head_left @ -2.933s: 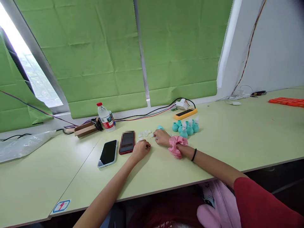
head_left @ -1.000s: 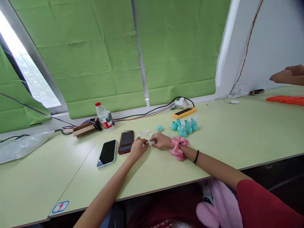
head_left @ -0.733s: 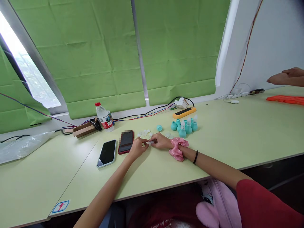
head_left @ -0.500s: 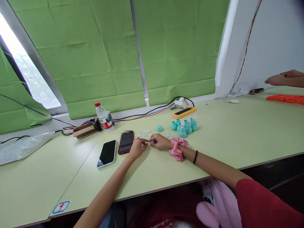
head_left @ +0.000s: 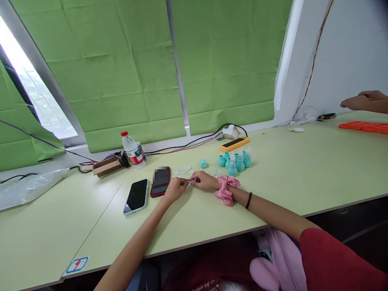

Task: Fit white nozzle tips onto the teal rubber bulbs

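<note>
My left hand (head_left: 176,188) and my right hand (head_left: 203,180) meet fingertip to fingertip low over the table. Between them is a small translucent white piece (head_left: 190,182), pinched from both sides; its shape is too small to make out. Just behind my hands lie several similar loose translucent pieces (head_left: 183,169). To the right of these stands a cluster of turquoise bulb-shaped pieces (head_left: 232,168), some topped with translucent tips. A single turquoise piece (head_left: 203,163) lies on its side apart from them.
Left of my hands lie a red-cased phone (head_left: 160,182) and a light-cased phone (head_left: 136,197). Behind them stand a water bottle (head_left: 133,151) and a cardboard tray (head_left: 107,166). A yellow device (head_left: 235,144) lies near cables. At far right, another person's hands (head_left: 363,101) hover over an orange object (head_left: 363,127).
My left fingers have drawn in slightly around the small translucent piece. Otherwise my hands stay in nearly the same place, and the objects on the table have not moved.
</note>
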